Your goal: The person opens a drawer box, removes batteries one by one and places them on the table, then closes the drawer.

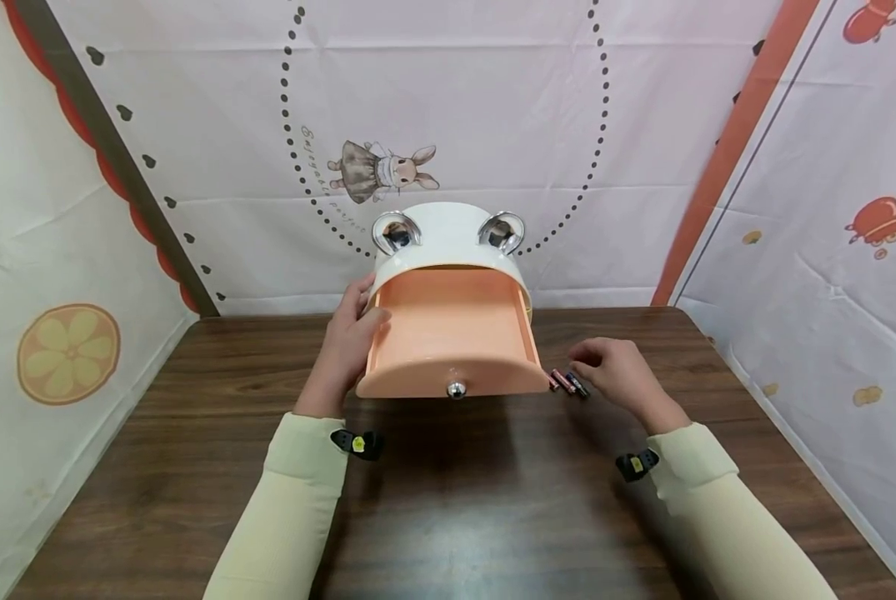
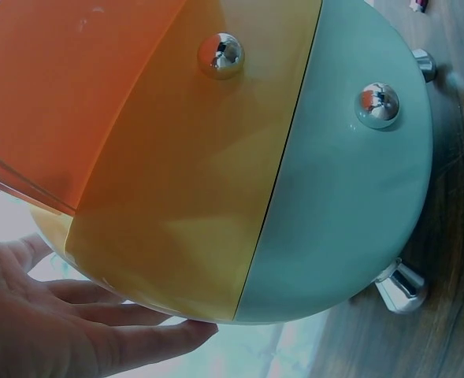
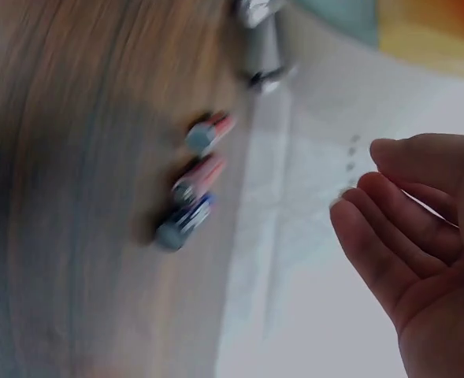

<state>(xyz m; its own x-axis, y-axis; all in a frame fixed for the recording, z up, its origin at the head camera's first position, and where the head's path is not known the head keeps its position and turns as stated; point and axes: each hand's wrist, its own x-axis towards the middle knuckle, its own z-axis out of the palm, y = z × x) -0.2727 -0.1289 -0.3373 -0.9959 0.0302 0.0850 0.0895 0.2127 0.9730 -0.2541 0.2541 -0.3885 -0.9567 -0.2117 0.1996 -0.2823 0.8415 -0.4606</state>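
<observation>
A rounded desktop drawer box with a white top (image 1: 448, 225) has its peach drawer (image 1: 455, 312) pulled out, the inside bare. Against the box's left side rests my left hand (image 1: 348, 342), thumb at the drawer's left edge. In the left wrist view its fingers (image 2: 149, 342) lie extended along the curved side. My right hand (image 1: 620, 371) hovers beside three small batteries, fingers loosely bent, with nothing in it. Two batteries are reddish (image 1: 563, 382) and one is dark blue (image 1: 578, 385). The right wrist view shows a gap between thumb and fingertips.
Below the peach drawer, the left wrist view shows a yellow drawer (image 2: 192, 189) and a green drawer (image 2: 342, 173), both closed, with silver knobs. The box stands on silver feet (image 2: 402, 287). Printed cloth (image 1: 478, 100) hangs behind and beside the brown wooden table (image 1: 448, 500).
</observation>
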